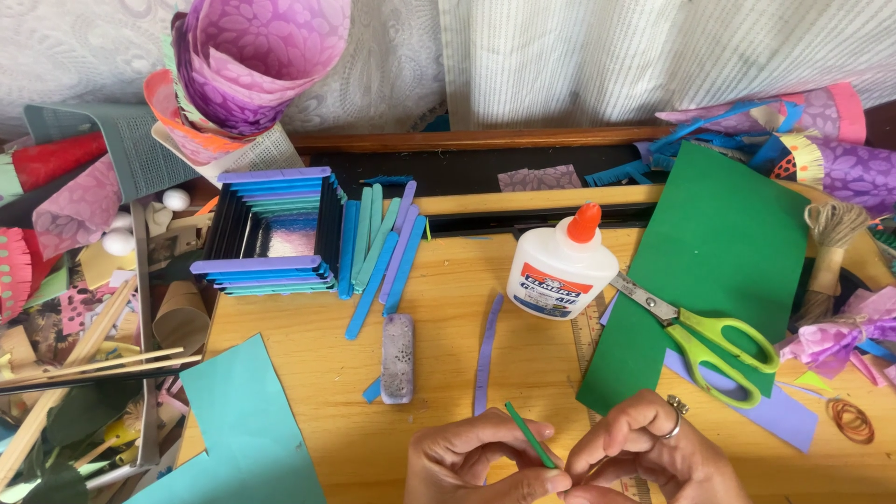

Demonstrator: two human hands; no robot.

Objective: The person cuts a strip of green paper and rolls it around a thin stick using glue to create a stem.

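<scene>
Head view: left hand (481,462) and right hand (644,453) both pinch a thin green paper roll (529,434).

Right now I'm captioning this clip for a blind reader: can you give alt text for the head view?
Two hands, left hand and right hand, pinch a thin green paper roll over a wooden table. Behind lie a white glue bottle, green-handled scissors on green paper and a box of blue and purple craft sticks.

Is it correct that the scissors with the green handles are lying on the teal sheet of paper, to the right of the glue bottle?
Not quite. In the head view the scissors lie on the dark green sheet, not the teal one. They are indeed right of the glue bottle.
</scene>
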